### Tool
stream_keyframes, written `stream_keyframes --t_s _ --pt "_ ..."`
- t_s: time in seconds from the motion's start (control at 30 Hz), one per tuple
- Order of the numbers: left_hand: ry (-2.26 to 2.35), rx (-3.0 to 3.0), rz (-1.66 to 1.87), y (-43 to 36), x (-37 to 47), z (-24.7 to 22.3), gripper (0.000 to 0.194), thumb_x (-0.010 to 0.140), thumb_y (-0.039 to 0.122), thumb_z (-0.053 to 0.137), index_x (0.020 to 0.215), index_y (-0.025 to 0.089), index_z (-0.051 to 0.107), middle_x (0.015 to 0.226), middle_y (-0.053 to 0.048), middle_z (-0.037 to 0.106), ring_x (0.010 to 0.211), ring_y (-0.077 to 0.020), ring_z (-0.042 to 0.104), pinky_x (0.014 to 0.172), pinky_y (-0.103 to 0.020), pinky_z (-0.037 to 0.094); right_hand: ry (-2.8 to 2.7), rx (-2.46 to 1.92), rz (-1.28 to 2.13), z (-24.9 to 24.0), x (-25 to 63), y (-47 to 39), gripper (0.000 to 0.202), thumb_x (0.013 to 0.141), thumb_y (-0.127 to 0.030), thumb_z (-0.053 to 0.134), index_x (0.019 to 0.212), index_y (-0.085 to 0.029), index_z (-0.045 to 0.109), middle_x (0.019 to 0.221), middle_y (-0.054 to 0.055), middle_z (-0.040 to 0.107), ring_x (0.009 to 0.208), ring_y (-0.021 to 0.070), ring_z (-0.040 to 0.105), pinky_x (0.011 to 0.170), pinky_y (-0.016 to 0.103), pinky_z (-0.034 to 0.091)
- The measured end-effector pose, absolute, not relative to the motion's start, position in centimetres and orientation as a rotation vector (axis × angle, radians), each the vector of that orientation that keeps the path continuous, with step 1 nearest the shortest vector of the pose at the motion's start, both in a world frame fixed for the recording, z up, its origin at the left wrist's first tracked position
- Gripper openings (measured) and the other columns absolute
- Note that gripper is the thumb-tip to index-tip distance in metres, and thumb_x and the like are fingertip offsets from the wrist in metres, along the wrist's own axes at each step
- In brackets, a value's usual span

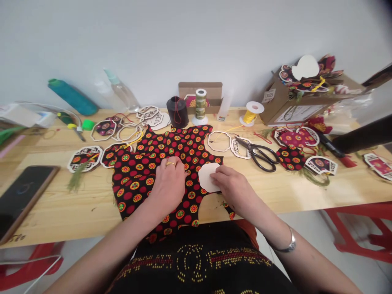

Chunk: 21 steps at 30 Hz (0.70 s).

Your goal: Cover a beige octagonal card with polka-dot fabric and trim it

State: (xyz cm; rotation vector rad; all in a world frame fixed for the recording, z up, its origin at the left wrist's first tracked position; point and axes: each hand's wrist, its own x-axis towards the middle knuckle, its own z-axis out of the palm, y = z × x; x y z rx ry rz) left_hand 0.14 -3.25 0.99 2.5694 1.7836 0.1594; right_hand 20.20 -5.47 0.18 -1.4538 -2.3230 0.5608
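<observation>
A black fabric (147, 171) with red dots and colourful flower circles lies spread over the table, its edges cut in curves. My left hand (171, 179), a ring on one finger, rests on the fabric's middle with curled fingers closed on the cloth; its fingertips are partly hidden. In my right hand (232, 185), thumb and fingers pinch a white card piece (207, 177) with rounded corners at its right side. The card lies over the fabric's right edge. Black-handled scissors (263, 158) lie to the right, apart from both hands.
Behind the fabric stand a black thread cone (177, 113), a gold thread spool (200, 108) and a yellow spool (251, 113). Decorated wooden frames (85, 158) lie on both sides. A phone (26, 198) is at far left, a loaded cardboard box (294, 104) at back right.
</observation>
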Motion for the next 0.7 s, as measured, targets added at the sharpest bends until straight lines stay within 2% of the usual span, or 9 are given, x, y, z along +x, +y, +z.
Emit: stream_keyframes --t_s 0.1,0.2,0.27,0.43,0.53,0.63,0.7 --pt "1.76 2.497 0.15 -3.3 0.8 2.1 0.018 0.094 0.015 0.042 0.095 0.012 0.059 0.101 -0.016 0.063 0.095 -0.0296 0.056 0.08 -0.04 0.047 -2.309 -1.434 0.566 0.0 20.2 -5.5 0.025 0.094 -0.008 0.042 0.085 -0.015 0.065 0.088 0.007 0.06 0.079 0.016 0.056 0.069 0.027 0.043" --pt "1.768 2.296 0.136 -3.3 1.6 3.3 0.017 0.096 0.018 0.039 0.089 0.017 0.054 0.074 -0.006 0.061 0.073 -0.0234 0.058 0.066 -0.034 0.044 -2.282 -1.433 0.576 -0.1 20.3 -5.6 0.026 0.094 -0.008 0.042 0.087 -0.016 0.065 0.088 0.006 0.059 0.078 0.0152 0.055 0.069 0.026 0.042" --pt "1.744 2.141 0.221 -3.2 2.0 3.7 0.015 0.096 0.02 0.039 0.086 0.019 0.051 0.069 -0.002 0.058 0.064 -0.0202 0.056 0.06 -0.031 0.04 -2.256 -1.439 0.574 -0.2 20.3 -5.6 0.025 0.093 -0.008 0.043 0.087 -0.017 0.066 0.087 0.006 0.059 0.077 0.0147 0.055 0.068 0.026 0.042" --pt "1.667 1.922 0.477 -2.3 2.1 2.6 0.016 0.093 0.027 0.044 0.079 0.022 0.049 0.069 0.0 0.061 0.063 -0.0179 0.057 0.062 -0.031 0.042 -2.229 -1.407 0.545 -0.5 20.3 -5.7 0.026 0.093 -0.008 0.043 0.088 -0.018 0.066 0.087 0.005 0.059 0.076 0.0147 0.054 0.067 0.027 0.041" --pt "1.616 1.868 0.525 -1.9 2.2 1.7 0.015 0.091 0.033 0.049 0.093 0.02 0.055 0.083 -0.004 0.069 0.076 -0.0201 0.064 0.072 -0.033 0.048 -2.219 -1.413 0.526 -0.7 20.4 -5.7 0.027 0.093 -0.008 0.042 0.086 -0.018 0.066 0.085 0.005 0.058 0.074 0.0147 0.053 0.066 0.027 0.041" --pt "1.721 1.982 0.366 -2.0 2.6 1.7 0.045 0.084 0.048 0.059 0.114 0.015 0.054 0.096 -0.011 0.07 0.087 -0.027 0.067 0.076 -0.039 0.049 -2.238 -1.399 0.519 -0.8 20.4 -5.7 0.025 0.094 -0.009 0.043 0.086 -0.016 0.066 0.084 0.005 0.057 0.071 0.0139 0.052 0.065 0.026 0.041" --pt "1.797 2.147 0.139 -2.2 3.1 2.2 0.043 0.086 0.047 0.056 0.111 0.012 0.057 0.095 -0.015 0.07 0.086 -0.0308 0.067 0.073 -0.041 0.048 -2.241 -1.385 0.525 -0.8 20.4 -5.7 0.025 0.094 -0.009 0.043 0.085 -0.015 0.066 0.083 0.005 0.057 0.07 0.0137 0.052 0.065 0.026 0.041"
